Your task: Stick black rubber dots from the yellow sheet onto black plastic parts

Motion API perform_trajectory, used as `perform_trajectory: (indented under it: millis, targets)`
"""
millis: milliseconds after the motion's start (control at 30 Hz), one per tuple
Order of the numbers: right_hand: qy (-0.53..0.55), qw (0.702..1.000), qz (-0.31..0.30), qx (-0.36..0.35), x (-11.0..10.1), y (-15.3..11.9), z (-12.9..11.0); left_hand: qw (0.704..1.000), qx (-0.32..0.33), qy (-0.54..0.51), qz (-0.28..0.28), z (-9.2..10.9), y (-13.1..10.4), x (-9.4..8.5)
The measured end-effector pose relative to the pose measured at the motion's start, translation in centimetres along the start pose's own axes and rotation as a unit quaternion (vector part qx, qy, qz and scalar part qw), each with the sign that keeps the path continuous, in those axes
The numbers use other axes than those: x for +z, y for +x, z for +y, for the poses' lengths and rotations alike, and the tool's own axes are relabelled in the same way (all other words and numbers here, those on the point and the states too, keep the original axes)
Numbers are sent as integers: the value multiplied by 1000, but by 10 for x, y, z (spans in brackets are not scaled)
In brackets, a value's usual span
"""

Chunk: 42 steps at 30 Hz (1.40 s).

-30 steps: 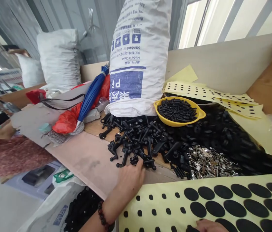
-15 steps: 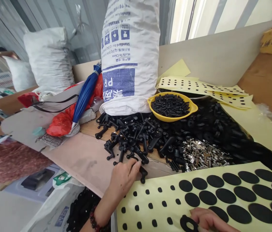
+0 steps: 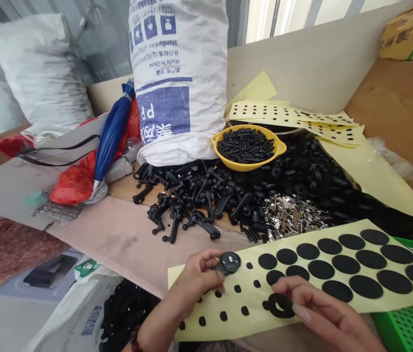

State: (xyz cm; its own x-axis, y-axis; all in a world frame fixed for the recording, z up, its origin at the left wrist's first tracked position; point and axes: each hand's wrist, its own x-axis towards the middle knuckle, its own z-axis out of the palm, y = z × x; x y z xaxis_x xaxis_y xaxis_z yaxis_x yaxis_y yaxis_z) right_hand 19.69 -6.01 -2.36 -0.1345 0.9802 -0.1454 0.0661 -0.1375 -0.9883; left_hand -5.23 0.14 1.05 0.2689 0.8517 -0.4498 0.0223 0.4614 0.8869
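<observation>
In my left hand (image 3: pixel 195 278) is a black plastic crank handle (image 3: pixel 229 263), its round head facing up and its arm between my fingers. My right hand (image 3: pixel 316 300) pinches a flat black ring (image 3: pixel 272 307) with a small tab, just right of the crank handle. Both hands are above a yellow backing sheet (image 3: pixel 249 297) bearing rows of black stickers, small dots on the left and large ovals on the right. Beyond my left hand, a pile of similar black crank handles (image 3: pixel 201 188) lies on the table.
A heap of small metal clips (image 3: pixel 294 215) lies behind the sheet. Behind that are a yellow basin (image 3: pixel 248 167) of black screw-like parts and a tall white sack (image 3: pixel 206 63). A blue umbrella (image 3: pixel 113 132) lies left, and a green basket (image 3: pixel 393 330) stands at lower right.
My left hand has come back from the edge of the pile with a crank handle, over the sheet. My right hand has risen further into view with the ring. The view has shifted.
</observation>
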Motion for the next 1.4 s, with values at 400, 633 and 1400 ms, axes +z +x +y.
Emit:
perform_trajectory:
  millis: [400,633,1400]
  targets:
    - [57,995,76,28,4,3,-14,986,-58,28,-155,-8,11,55]
    - [59,995,69,46,3,6,-9,981,-41,71,-177,4,7,55]
    - [49,995,70,52,10,3,-5,974,24,139,-176,12,-1,55]
